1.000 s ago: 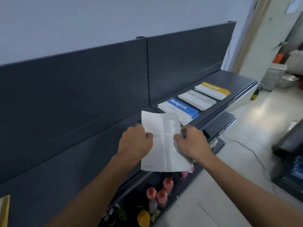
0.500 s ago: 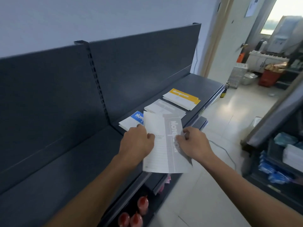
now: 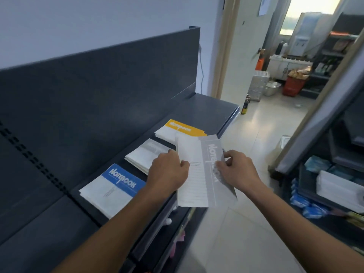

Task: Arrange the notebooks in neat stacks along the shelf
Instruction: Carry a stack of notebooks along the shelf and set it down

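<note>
A grey-banded white notebook (image 3: 199,174) is held upright in front of me, over the shelf's front edge. My left hand (image 3: 167,172) grips its left edge and my right hand (image 3: 238,170) grips its right side. On the dark shelf (image 3: 208,109) lie three stacks in a row: a blue-banded stack (image 3: 112,188) nearest, a grey-banded stack (image 3: 146,154) in the middle, partly hidden by my left hand, and a yellow-banded stack (image 3: 177,130) farthest.
The shelf's dark back panel (image 3: 98,91) rises behind the stacks. Lower shelves (image 3: 167,229) jut out below. Another rack with blue packets (image 3: 307,203) stands on the right across a tiled aisle. A doorway (image 3: 275,85) opens to a cluttered room.
My view has swung right along the shelf, bringing the three stacks closer. Both hands kept hold of the grey notebook, which now sits beside the grey and yellow stacks.
</note>
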`<act>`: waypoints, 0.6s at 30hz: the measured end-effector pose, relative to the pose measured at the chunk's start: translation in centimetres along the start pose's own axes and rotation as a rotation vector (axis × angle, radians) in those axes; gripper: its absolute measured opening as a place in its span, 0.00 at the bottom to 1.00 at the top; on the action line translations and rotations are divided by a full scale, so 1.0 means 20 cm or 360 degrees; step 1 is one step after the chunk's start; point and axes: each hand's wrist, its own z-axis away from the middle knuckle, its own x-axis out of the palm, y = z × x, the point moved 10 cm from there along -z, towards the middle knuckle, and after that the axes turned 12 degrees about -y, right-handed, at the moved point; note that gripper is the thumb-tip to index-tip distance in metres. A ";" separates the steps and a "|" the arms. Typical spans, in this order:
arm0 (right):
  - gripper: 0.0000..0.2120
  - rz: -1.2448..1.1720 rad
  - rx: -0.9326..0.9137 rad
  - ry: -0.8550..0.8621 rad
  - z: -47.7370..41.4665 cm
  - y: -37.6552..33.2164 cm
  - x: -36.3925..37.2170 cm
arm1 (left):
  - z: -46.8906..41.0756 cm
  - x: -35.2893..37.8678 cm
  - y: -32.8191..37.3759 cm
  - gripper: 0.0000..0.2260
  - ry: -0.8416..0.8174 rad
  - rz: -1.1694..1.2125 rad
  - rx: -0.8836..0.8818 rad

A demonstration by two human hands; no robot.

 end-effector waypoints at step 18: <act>0.17 -0.0034 -0.0129 -0.0265 -1.04 0.58 -0.62 | -0.86 0.30 0.83 0.11 0.0119 0.0093 -0.0222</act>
